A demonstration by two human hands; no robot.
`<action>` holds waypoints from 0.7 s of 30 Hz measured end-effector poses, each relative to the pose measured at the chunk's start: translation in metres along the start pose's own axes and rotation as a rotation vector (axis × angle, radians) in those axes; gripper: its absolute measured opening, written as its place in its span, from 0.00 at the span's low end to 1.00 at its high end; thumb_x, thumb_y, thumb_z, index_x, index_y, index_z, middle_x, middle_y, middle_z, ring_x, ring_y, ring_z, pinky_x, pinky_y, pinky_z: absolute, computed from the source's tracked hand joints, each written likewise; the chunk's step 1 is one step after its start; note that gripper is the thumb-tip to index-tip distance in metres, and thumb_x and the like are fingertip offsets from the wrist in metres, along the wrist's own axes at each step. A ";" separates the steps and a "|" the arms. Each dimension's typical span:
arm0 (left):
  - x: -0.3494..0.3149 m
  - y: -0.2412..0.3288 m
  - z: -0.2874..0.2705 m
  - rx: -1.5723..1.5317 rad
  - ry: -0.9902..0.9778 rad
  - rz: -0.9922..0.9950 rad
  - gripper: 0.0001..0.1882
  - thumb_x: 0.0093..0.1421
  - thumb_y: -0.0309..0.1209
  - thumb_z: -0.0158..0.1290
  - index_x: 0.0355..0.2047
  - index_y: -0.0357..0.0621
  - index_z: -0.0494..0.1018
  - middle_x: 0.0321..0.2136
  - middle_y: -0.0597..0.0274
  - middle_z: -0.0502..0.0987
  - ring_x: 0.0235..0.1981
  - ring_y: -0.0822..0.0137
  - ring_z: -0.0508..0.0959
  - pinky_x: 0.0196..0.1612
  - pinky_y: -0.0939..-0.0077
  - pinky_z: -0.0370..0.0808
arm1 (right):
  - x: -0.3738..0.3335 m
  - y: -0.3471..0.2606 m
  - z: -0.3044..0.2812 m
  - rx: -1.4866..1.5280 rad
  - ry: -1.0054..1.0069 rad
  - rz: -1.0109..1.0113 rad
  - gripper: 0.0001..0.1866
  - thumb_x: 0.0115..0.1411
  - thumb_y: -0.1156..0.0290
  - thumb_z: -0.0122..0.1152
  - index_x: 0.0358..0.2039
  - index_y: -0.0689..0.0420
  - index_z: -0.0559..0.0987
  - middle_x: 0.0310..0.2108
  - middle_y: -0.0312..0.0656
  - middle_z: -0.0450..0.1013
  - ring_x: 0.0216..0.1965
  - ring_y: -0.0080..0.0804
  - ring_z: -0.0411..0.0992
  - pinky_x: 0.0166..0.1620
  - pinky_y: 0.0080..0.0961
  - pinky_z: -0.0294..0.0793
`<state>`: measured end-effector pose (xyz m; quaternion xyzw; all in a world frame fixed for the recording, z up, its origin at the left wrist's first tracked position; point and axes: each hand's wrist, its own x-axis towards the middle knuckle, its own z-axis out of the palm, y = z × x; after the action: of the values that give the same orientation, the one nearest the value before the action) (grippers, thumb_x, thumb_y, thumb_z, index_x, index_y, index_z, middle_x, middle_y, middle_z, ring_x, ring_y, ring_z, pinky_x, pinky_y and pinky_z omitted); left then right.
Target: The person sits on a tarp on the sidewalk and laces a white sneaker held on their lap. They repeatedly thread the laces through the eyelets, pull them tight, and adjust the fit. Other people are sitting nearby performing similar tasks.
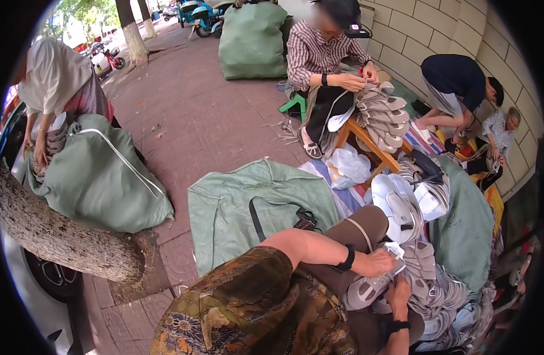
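Note:
Over my lap, my left hand [375,262] is closed on a grey-beige shoe upper [364,292] that lies across my knee. My right hand [400,295] is close below it, fingers bent against the same piece. A small white part [394,249] shows at the left fingertips; its kind is hard to make out. Beside my hands fans a bunch of similar uppers [420,263]. Just beyond stands a stack of white-lined uppers [392,201]. Black bands circle both my wrists.
A green sack [254,207] lies flat before me; another green sack [467,219] stands at right. More uppers [449,305] pile up beside my leg. A person [322,65] sits facing me by a wooden stool [383,161]. At left, another person [53,83] bends over a filled sack [106,177] near a tree trunk [65,236].

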<state>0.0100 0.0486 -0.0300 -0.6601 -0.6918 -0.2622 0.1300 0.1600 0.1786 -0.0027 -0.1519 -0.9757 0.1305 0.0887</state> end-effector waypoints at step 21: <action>-0.015 -0.007 -0.081 -0.092 -0.179 -0.206 0.15 0.49 0.32 0.53 0.35 0.38 0.67 0.30 0.49 0.74 0.33 0.51 0.77 0.37 0.59 0.72 | 0.010 -0.031 -0.022 -0.334 0.023 -0.162 0.09 0.51 0.75 0.48 0.33 0.59 0.73 0.28 0.48 0.73 0.31 0.44 0.74 0.32 0.37 0.73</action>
<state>-0.0089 -0.0073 0.0284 -0.6116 -0.7519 -0.2458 0.0099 0.1468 0.1585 0.0286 -0.0870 -0.9918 -0.0428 0.0837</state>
